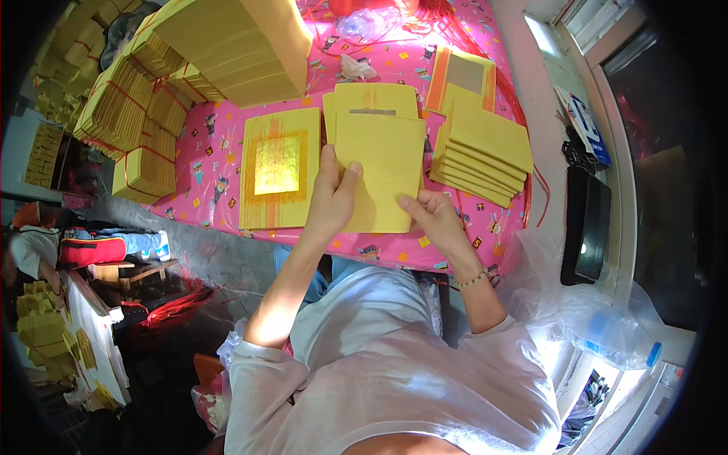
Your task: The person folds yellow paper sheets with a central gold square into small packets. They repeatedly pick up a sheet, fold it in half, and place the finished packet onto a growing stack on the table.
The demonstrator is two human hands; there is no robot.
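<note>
My left hand [334, 189] grips the left edge of a blank yellow sheaf of joss paper [383, 163], its thumb lying on top. At the lower right edge my right hand [438, 220] pinches the same sheaf between thumb and fingers. Behind it lies more yellow joss paper [375, 96], with a strip of grey showing between. Left of my hands rests a stack with a gold foil square [279, 165] framed in orange. Several folded yellow bundles [485, 152] are fanned in a pile to the right.
The table has a pink patterned cover [208, 171]. Tall tied yellow paper stacks [121, 106] stand at the far left, beside a big yellow block [235, 53]. Red ties [447, 23] and a crumpled tissue [356, 68] lie at the back. A co-worker [34, 246] sits at left.
</note>
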